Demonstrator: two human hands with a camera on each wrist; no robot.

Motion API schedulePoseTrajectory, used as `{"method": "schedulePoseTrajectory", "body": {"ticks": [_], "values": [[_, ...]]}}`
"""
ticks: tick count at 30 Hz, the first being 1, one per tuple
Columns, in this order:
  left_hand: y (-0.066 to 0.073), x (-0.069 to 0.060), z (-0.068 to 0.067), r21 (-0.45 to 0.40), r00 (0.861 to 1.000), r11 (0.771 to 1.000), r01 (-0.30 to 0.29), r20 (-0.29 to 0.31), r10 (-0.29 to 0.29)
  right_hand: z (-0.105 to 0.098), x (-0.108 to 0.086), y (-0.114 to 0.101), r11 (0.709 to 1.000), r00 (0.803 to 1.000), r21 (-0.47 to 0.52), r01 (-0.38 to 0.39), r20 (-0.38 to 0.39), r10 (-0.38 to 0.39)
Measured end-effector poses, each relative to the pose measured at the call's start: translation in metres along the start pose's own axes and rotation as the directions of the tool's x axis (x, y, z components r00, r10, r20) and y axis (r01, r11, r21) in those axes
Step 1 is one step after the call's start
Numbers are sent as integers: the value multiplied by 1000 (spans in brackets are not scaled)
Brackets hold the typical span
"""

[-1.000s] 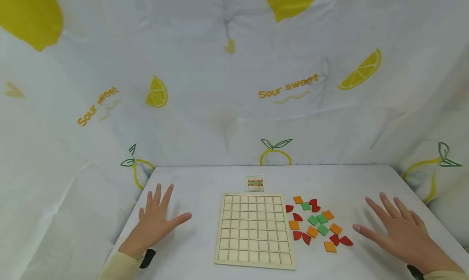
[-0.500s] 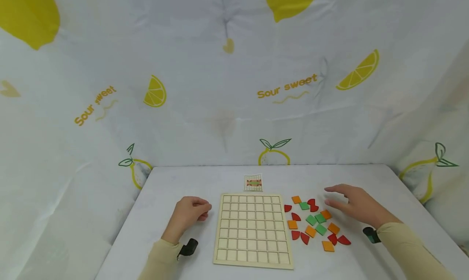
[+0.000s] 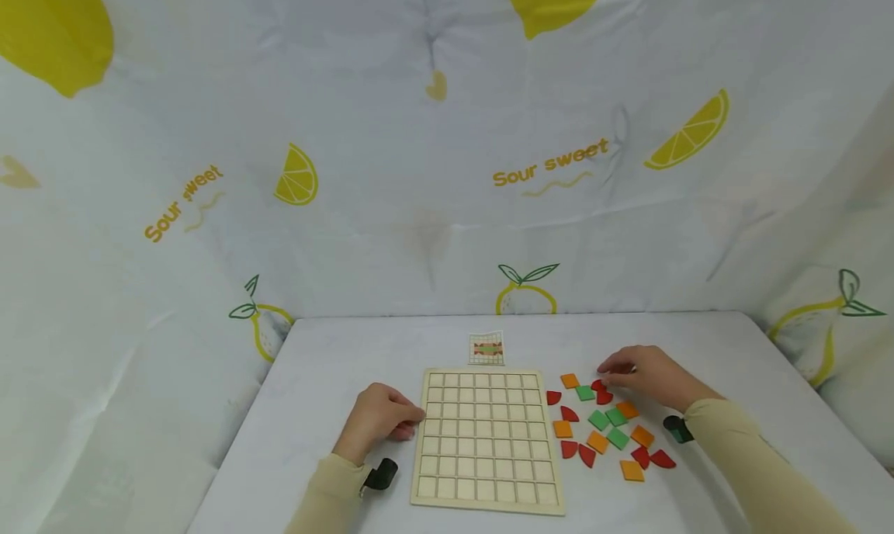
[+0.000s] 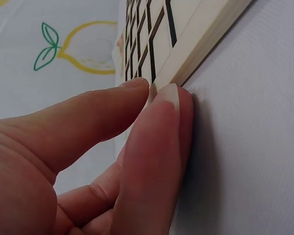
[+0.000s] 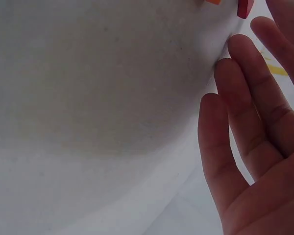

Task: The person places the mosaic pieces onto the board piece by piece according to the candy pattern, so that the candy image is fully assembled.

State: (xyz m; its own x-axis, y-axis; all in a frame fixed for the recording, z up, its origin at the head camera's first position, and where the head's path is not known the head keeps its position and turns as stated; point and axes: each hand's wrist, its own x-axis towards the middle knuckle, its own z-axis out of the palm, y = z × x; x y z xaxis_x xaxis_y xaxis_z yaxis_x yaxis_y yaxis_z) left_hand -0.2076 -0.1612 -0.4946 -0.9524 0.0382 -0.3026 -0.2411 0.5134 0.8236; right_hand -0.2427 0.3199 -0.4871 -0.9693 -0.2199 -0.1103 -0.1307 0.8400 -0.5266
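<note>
A pale wooden grid board [image 3: 466, 445] lies flat on the white table. My left hand [image 3: 380, 416] is at its left edge; in the left wrist view the thumb and a finger pinch the rim of the board. To the right of the board, my right hand [image 3: 648, 375] hovers low over the far side of the loose pieces. Its fingertips reach a red quarter-round piece [image 3: 598, 384], partly covered by them. In the right wrist view the fingers are extended, with a red piece [image 5: 244, 8] just beyond; contact cannot be made out.
Green squares [image 3: 618, 438], orange squares [image 3: 632, 471] and more red quarter-round pieces [image 3: 662, 459] lie scattered right of the board. A small pattern card [image 3: 486, 349] lies beyond the board's far edge. A lemon-print cloth [image 3: 391, 208] hangs behind the table [image 3: 335, 348].
Both hands have come inward from spread positions at the sides. The left hand has curled and taken hold of the board's edge; the right has moved left to the red pieces.
</note>
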Motion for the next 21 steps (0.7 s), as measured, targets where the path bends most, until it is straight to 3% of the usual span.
{"method": "schedulePoseTrajectory", "body": {"ticks": [10,21], "values": [[7,-2,7,48,1000,999,7,-6,-6,5,8,2,1000,1000,17,-18,20,18],[3,-1,7,83,1000,996,-20,-5,21,7,11,2,1000,999,6,-28,24,28]]}}
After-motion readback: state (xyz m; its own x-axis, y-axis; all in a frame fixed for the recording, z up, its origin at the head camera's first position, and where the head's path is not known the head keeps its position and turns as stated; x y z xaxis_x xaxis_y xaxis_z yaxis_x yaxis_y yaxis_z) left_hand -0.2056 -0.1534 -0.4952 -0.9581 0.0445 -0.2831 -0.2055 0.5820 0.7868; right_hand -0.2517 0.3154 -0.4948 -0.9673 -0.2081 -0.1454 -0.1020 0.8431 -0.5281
